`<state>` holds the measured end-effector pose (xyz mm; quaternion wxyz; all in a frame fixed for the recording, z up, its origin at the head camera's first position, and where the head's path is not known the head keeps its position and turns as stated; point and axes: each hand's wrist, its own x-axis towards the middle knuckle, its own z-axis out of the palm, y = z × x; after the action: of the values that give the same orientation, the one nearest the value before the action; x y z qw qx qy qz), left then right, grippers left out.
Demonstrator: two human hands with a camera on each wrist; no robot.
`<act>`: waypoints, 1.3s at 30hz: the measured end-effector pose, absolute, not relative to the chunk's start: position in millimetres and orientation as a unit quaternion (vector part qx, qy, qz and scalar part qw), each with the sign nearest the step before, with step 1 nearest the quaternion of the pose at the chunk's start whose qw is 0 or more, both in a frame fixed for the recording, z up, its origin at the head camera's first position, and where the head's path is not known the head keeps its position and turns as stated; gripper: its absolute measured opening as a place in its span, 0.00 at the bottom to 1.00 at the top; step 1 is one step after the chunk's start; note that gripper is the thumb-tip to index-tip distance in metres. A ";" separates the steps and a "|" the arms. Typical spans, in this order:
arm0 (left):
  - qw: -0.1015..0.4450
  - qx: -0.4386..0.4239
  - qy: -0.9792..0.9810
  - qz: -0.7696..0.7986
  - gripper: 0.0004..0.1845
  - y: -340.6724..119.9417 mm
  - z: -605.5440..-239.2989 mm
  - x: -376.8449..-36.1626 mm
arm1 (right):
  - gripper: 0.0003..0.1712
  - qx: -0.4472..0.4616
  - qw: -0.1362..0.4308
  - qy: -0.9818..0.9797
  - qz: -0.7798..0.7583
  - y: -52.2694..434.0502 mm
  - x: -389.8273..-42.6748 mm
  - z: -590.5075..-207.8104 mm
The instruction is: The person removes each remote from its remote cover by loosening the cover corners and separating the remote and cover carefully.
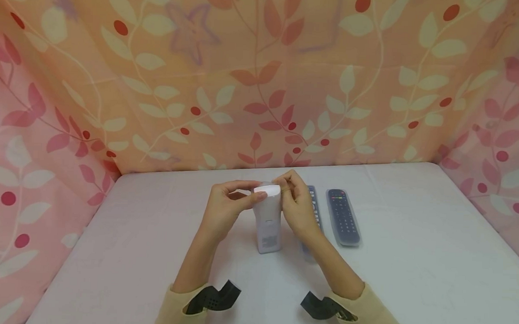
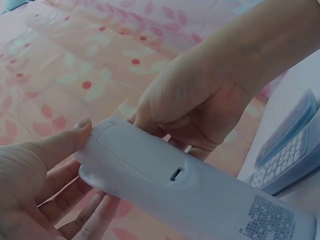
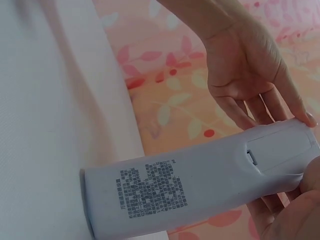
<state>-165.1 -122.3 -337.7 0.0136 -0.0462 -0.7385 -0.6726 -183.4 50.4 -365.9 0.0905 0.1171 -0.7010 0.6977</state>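
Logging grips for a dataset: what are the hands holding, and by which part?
Both the left hand and right hand pinch the top end of the upright white plastic remote control.

White remote (image 3: pixel 200 177) back, lower centre of the right wrist view: printed label block, characters too small to read.

A white table (image 1: pixel 410 262) is seen. Two remotes (image 1: pixel 343 216) are laid on it, side by side.
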 end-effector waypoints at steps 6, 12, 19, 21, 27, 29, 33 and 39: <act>0.009 -0.046 -0.738 -0.673 0.17 -122.0 -337.6 -165.0 | 0.11 0.114 0.090 -0.701 0.698 53.1 -184.5 -365.2; 0.005 -0.037 -0.738 -0.674 0.19 -122.2 -338.0 -165.4 | 0.10 0.116 0.068 -0.707 0.694 57.1 -184.6 -363.3; 0.004 -0.033 -0.732 -0.681 0.22 -124.0 -340.0 -167.0 | 0.10 0.133 0.048 -0.710 0.690 60.8 -186.4 -362.4; 0.003 -0.038 -0.727 -0.685 0.23 -124.4 -340.0 -167.3 | 0.10 0.138 0.046 -0.709 0.691 61.8 -187.1 -362.5; 0.001 -0.049 -0.725 -0.687 0.22 -126.7 -339.8 -168.6 | 0.11 0.154 0.032 -0.710 0.687 67.4 -188.5 -361.1; -0.003 -0.056 -0.728 -0.683 0.22 -128.3 -340.3 -169.2 | 0.11 0.167 0.025 -0.713 0.680 70.8 -189.4 -360.6; -0.014 -0.073 -0.734 -0.676 0.22 -132.2 -341.0 -170.6 | 0.12 0.200 0.008 -0.715 0.670 78.3 -191.4 -359.1; -0.030 -0.101 -0.732 -0.673 0.26 -136.8 -342.8 -172.9 | 0.14 0.225 -0.026 -0.702 0.675 86.6 -194.6 -358.4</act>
<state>-172.9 -136.8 -342.8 -0.0298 -0.1011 -0.7325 -0.6726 -194.6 86.6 -358.4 -0.0259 0.2254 -0.7022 0.6748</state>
